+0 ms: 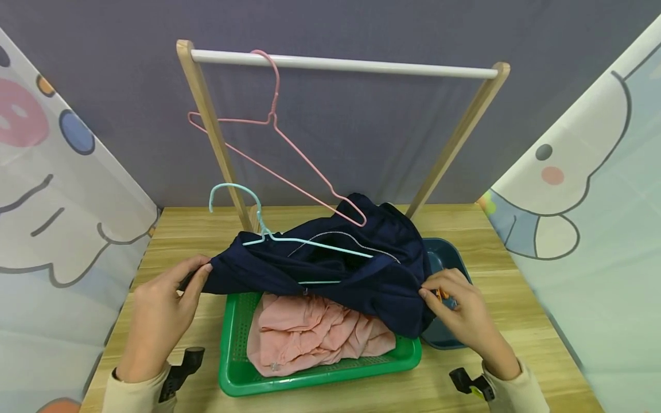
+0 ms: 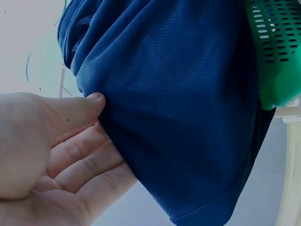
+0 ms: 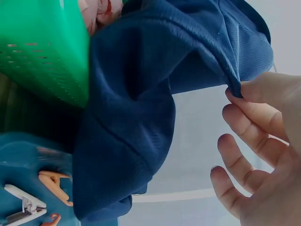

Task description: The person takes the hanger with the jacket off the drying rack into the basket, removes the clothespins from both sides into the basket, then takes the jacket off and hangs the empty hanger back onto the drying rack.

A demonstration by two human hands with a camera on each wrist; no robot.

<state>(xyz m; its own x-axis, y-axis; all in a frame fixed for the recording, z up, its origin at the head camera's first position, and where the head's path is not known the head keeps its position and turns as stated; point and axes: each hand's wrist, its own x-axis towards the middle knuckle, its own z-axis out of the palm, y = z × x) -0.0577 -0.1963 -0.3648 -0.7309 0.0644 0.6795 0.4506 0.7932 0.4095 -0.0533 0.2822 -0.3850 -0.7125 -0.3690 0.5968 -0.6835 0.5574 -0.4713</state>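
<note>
A navy jacket (image 1: 382,292) with a small zip pull at its front edge is spread above a green basket (image 1: 320,383). My left hand (image 1: 162,312) pinches its left end between thumb and forefinger, the other fingers loosely bent behind the cloth in the left wrist view. With thumb and forefinger, my right hand (image 1: 462,310) pinches an edge of the jacket on the right, also seen in the right wrist view. A light blue hanger (image 1: 322,245) lies partly inside the jacket, hook sticking out at upper left; cloth hides its ends. Folded pink clothing (image 1: 315,335) lies in the basket.
A rack with a white rod (image 1: 361,66) and wooden posts stands behind; a pink hanger (image 1: 304,158) hangs from the rod's left part. Right of the basket, a dark blue bin (image 1: 439,338) holds orange and white clips (image 3: 55,186). Everything stands on a wooden table (image 1: 521,338).
</note>
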